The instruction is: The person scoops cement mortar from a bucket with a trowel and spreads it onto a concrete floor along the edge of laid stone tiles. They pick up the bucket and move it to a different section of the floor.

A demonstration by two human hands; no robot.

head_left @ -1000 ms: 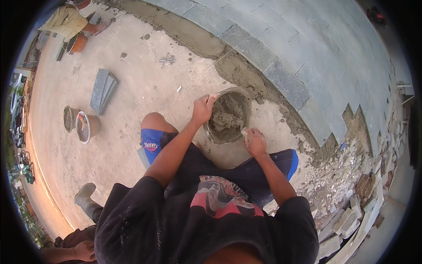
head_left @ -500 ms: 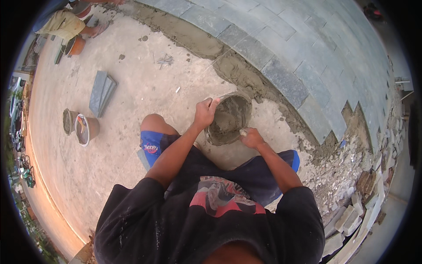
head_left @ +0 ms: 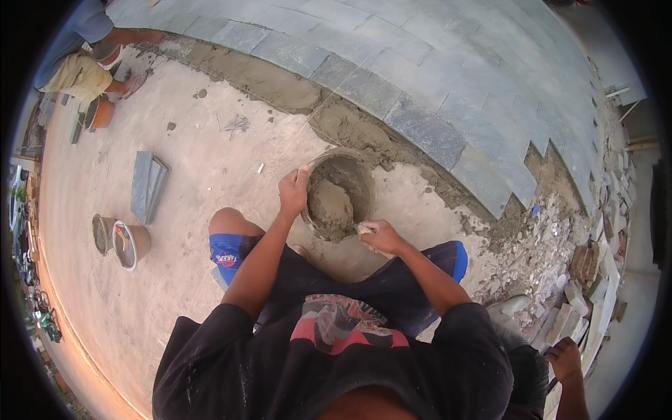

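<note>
A round bucket (head_left: 368, 175) of wet grey mortar (head_left: 330, 204) stands on the floor in front of my bent legs, its mouth turned toward me. My left hand (head_left: 294, 192) is closed on its left rim, thumb on top. At the lower right rim my right hand (head_left: 383, 236) is closed round a small, light-coloured handle (head_left: 365, 229); whatever joins that handle is hidden. Just beyond the bucket, a strip of spread mortar (head_left: 353, 129) runs along the edge of the grey stone paving (head_left: 423, 129).
Stacked grey tiles (head_left: 148, 183) and two small buckets (head_left: 131, 245) stand left. Upper left, a co-worker (head_left: 77, 73) crouches by an orange bucket (head_left: 100, 113). Another person's hand (head_left: 564, 360) shows lower right, near rubble (head_left: 518, 294) and broken slabs (head_left: 570, 315). A thin string (head_left: 337, 89) crosses the paving.
A pale mound of mortar now shows in the bucket. My right hand has turned at the rim. Another person's hand and arm have come in at lower right. The whole view has shifted.
</note>
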